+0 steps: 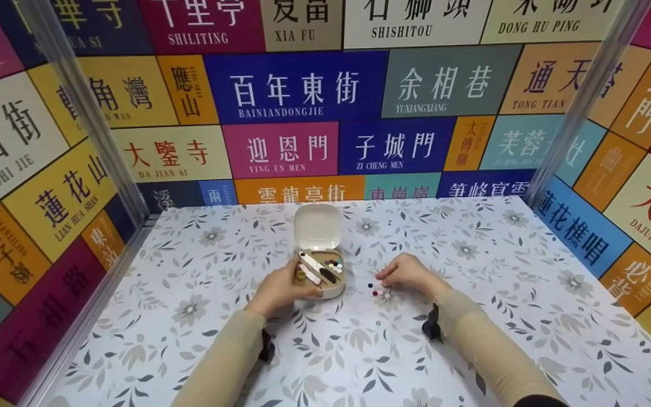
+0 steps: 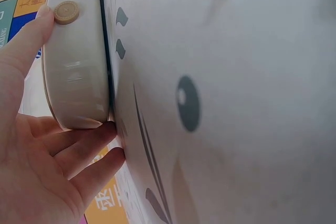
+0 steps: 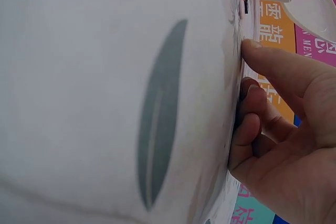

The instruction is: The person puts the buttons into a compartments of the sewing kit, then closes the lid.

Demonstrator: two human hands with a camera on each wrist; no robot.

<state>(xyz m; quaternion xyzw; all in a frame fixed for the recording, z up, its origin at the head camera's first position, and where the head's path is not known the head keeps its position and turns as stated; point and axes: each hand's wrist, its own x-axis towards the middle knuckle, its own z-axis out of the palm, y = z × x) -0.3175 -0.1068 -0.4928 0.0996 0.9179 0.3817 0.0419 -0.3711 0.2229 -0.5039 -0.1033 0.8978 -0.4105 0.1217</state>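
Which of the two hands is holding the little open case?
The left hand. Its thumb and fingers grip the sides of the cream sewing kit case, lid up. The right hand rests on the tablecloth beside a few small buttons, apart from the case.

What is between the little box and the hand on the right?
A few small buttons, red, dark and white, lie on the table between the box and the right hand. The head view shows them, close by the fingertips.

Floral-patterned table [image 1: 517,316] with an open cream sewing box [image 1: 320,265] and small loose buttons [image 1: 375,291] just beside it
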